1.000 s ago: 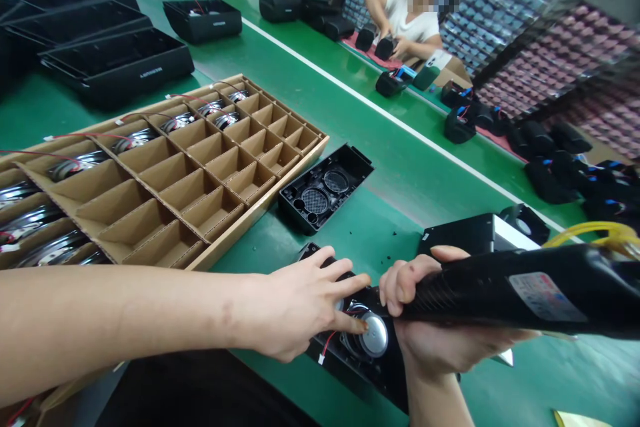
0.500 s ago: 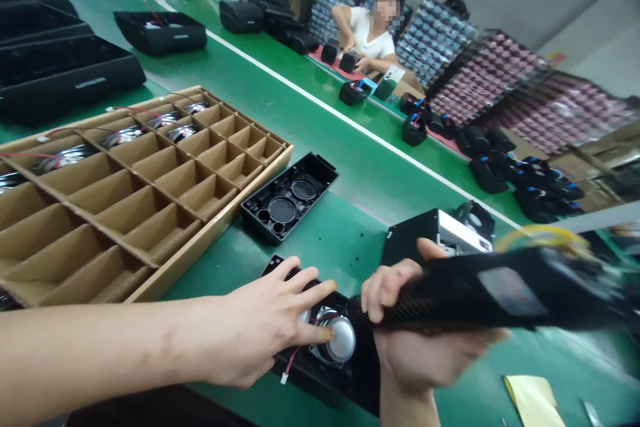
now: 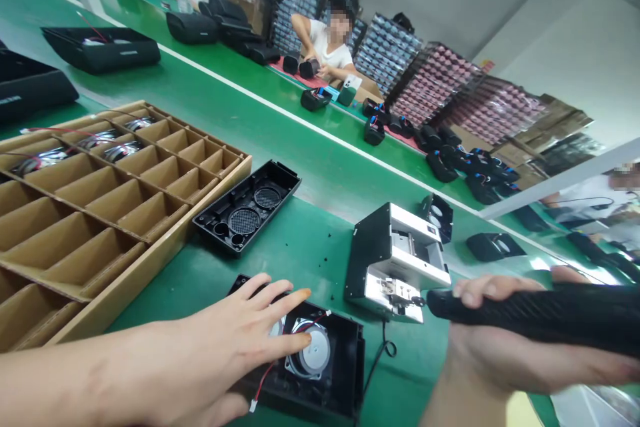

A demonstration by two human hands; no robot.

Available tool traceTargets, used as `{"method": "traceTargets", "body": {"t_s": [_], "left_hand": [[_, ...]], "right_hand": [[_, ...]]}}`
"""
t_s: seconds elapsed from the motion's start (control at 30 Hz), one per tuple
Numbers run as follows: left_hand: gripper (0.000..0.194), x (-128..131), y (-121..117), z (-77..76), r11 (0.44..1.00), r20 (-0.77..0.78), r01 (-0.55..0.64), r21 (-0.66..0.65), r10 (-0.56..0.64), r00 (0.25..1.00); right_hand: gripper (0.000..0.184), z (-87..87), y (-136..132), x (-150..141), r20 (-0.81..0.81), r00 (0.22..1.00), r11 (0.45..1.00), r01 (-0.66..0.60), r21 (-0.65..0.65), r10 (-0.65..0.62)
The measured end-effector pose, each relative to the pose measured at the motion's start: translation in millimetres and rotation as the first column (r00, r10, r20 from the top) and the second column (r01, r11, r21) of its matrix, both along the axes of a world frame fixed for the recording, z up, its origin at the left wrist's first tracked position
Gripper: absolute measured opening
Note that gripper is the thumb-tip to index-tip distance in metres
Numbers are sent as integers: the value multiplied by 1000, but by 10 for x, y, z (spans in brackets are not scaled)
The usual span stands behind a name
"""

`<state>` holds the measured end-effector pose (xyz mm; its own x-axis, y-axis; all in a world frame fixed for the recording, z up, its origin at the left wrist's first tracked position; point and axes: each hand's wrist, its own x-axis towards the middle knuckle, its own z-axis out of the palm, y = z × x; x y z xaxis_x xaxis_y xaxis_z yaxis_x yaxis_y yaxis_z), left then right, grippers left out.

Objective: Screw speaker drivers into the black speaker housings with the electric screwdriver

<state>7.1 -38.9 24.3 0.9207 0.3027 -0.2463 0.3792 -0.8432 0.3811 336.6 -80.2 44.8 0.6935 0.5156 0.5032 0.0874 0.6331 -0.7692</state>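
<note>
Left grip (image 3: 240, 323) lies open, spread across the speaker (image 3: 309, 349) in a black housing (image 3: 347, 373) at six o'clock; right grip (image 3: 500, 353) closes around a black tool (image 3: 545, 310). A slip could pinch the red wire (image 3: 263, 375).

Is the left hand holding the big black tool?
No, the left hand is spread open over the black speaker box, while the right hand grips the black tool.
</note>
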Motion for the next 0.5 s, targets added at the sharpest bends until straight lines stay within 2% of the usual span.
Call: {"method": "traceTargets", "body": {"t_s": [0.1, 0.27, 0.33, 0.5], "left_hand": [[99, -83, 105, 112, 998, -33, -37, -47, 36, 999], [49, -187, 271, 133, 992, 170, -97, 83, 82, 982], [37, -209, 293, 114, 989, 197, -113, 98, 92, 976], [34, -219, 284, 30, 989, 125, -131, 74, 121, 985]], "right_hand": [[75, -33, 181, -118, -9, 999, 998, 41, -46, -41], [91, -168, 164, 60, 114, 977, 983, 183, -29, -179], [95, -197, 140, 144, 186, 958, 973, 227, -28, -218], [96, -202, 109, 195, 233, 944, 968, 248, -46, -231]]}}
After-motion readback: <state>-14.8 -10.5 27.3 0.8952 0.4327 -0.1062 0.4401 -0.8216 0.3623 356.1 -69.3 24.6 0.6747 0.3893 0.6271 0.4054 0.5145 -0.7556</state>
